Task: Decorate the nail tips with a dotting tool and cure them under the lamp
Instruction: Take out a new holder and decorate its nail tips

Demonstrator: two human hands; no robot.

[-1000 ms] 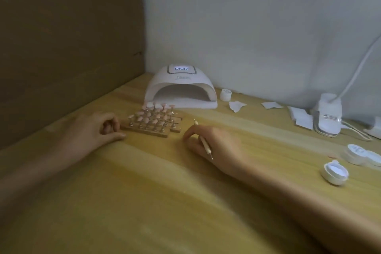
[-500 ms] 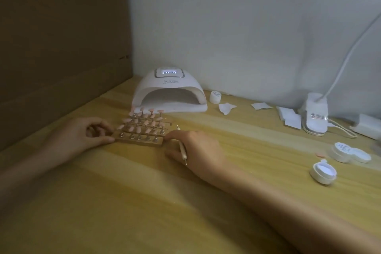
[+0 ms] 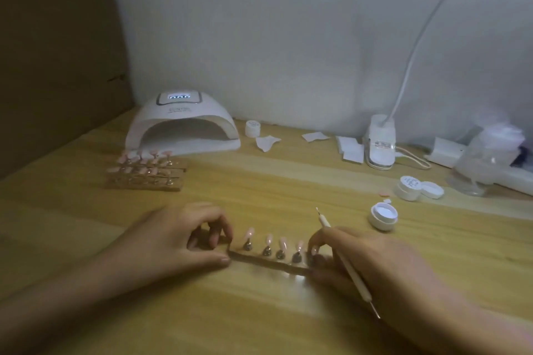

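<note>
A single strip of pink nail tips [image 3: 269, 249], each mounted on a small stand, is set on the wooden table [image 3: 259, 320] near its front edge and is held at both ends. Its left end is pinched by the left hand [image 3: 176, 242] between thumb and fingers; its right end is steadied by the fingertips of the right hand [image 3: 372, 265], in which the dotting tool [image 3: 344, 261] is also gripped, its near point aimed back past the wrist. The strip appears to be in the course of being positioned for dotting. For the next move, the tool would need to be loaded from the open white gel pot [image 3: 383, 215] just beyond the right hand. The remaining tip holder [image 3: 145, 171] stands well apart, just in front of the curing lamp [image 3: 182, 123], whose display is lit.
</note>
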